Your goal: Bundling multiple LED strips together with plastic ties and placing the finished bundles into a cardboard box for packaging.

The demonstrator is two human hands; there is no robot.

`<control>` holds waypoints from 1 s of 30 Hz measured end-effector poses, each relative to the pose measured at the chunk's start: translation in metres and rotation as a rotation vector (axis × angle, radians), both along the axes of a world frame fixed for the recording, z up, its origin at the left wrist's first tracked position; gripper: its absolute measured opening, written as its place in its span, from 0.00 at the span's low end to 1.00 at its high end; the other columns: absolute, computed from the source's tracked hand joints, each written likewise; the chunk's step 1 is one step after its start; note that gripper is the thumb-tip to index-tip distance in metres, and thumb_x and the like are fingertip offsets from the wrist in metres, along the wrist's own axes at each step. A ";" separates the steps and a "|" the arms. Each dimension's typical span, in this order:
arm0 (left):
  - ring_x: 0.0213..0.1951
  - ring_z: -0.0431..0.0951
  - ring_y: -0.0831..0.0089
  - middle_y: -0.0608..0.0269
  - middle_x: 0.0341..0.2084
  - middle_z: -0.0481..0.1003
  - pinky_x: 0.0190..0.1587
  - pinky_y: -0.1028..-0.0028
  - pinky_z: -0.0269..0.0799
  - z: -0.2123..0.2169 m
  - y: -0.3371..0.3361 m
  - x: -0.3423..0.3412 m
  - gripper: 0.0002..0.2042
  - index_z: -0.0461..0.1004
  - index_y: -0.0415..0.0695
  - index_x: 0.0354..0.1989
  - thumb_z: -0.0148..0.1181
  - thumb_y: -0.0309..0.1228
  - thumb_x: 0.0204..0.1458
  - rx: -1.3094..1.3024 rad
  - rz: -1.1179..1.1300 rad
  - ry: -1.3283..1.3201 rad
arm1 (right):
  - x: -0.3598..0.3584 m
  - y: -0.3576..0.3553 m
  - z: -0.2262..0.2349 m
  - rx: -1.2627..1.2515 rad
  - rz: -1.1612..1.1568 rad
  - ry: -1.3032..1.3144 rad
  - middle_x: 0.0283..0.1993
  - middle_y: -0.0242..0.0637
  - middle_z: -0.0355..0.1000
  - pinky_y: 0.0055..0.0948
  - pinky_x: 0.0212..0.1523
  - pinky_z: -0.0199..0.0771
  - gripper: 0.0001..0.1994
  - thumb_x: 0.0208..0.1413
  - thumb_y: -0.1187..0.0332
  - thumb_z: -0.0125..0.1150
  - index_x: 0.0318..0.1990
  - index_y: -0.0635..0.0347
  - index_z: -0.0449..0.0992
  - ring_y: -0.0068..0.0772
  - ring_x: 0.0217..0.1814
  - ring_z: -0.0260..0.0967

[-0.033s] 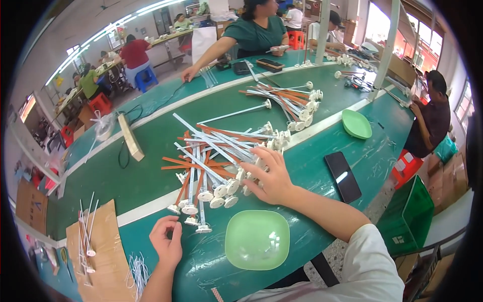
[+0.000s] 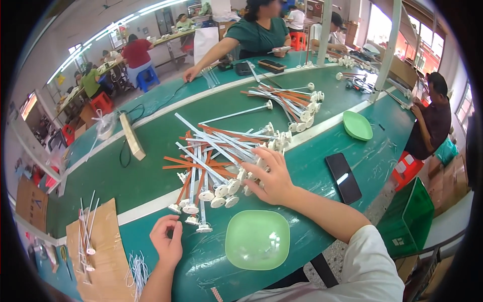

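A heap of flat strips (image 2: 201, 151), white and orange with round white discs at their ends, lies on the table in front of me. My right hand (image 2: 271, 177) is spread over the disc ends on the heap's right side, fingers apart and holding nothing visible. My left hand (image 2: 167, 239) rests at the heap's near left, its fingers curled in loosely; nothing shows in them. Just beyond its knuckles are several white discs (image 2: 190, 208). Between my forearms sits a light green square dish (image 2: 246, 259) with a few small clear bits in it.
At right lie a black phone (image 2: 343, 177) and a second green dish (image 2: 357, 126). Another strip bundle (image 2: 287, 95) is farther off. A cardboard sheet (image 2: 108, 236) with thin rods and a bunch of white wires (image 2: 137, 274) are at left. A person in green (image 2: 259, 38) stands across the table.
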State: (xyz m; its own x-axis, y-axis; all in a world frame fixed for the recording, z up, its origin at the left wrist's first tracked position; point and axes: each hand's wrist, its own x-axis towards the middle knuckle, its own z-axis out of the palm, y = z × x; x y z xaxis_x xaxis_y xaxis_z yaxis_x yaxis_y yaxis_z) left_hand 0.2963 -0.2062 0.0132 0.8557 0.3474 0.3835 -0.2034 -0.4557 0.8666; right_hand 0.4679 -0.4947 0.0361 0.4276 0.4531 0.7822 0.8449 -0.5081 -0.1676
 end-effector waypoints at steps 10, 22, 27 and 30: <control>0.33 0.73 0.80 0.57 0.39 0.75 0.36 0.82 0.69 0.002 0.000 0.000 0.01 0.73 0.35 0.29 0.59 0.18 0.52 0.074 -0.018 -0.008 | 0.000 0.002 0.005 0.004 -0.009 -0.018 0.58 0.47 0.63 0.46 0.57 0.59 0.20 0.44 0.66 0.69 0.48 0.50 0.76 0.52 0.60 0.60; 0.42 0.73 0.73 0.58 0.50 0.68 0.39 0.78 0.70 0.006 -0.001 -0.004 0.19 0.67 0.40 0.49 0.61 0.18 0.48 0.112 0.016 0.038 | 0.001 0.007 0.002 -0.014 0.008 -0.007 0.59 0.48 0.63 0.46 0.58 0.59 0.21 0.43 0.67 0.68 0.48 0.53 0.76 0.54 0.60 0.60; 0.43 0.73 0.72 0.57 0.52 0.65 0.40 0.76 0.70 0.006 -0.003 -0.001 0.21 0.66 0.42 0.50 0.62 0.18 0.46 0.191 -0.022 0.041 | 0.001 0.001 0.001 -0.032 -0.020 0.000 0.59 0.49 0.62 0.47 0.58 0.59 0.20 0.43 0.67 0.69 0.47 0.53 0.77 0.55 0.60 0.59; 0.42 0.72 0.71 0.57 0.52 0.65 0.40 0.75 0.70 -0.001 -0.004 0.009 0.22 0.66 0.43 0.50 0.62 0.19 0.44 0.244 -0.029 0.008 | 0.004 -0.004 -0.007 -0.017 -0.042 0.014 0.60 0.51 0.62 0.50 0.58 0.60 0.21 0.42 0.65 0.70 0.48 0.50 0.77 0.55 0.60 0.60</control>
